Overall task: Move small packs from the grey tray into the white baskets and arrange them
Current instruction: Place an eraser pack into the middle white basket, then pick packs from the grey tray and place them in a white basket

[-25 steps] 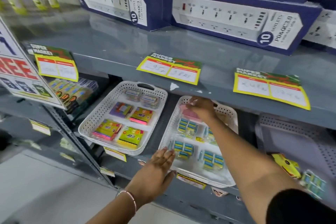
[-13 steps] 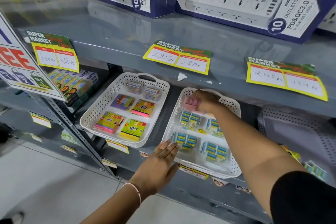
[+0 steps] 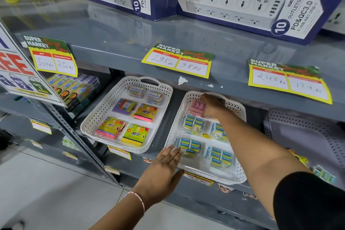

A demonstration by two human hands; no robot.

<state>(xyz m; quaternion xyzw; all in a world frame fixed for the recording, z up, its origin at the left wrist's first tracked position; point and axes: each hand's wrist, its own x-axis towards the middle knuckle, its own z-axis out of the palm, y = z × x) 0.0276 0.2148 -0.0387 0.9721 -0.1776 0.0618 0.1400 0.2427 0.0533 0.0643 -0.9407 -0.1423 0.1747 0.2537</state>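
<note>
Two bare forearms — a thin pink-and-white bracelet point(image 3: 139, 200) on the left wrist, a black sleeve point(image 3: 308, 203) on the right.

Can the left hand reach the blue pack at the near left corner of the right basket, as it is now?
Probably yes. The left hand lies open at the near rim of the right basket, its fingertips beside the blue pack. Nothing lies between them.

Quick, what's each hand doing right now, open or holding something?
Left hand: open, fingers flat against the near rim of the right white basket, holding nothing.
Right hand: closed on a pink pack at the basket's far end.
</note>
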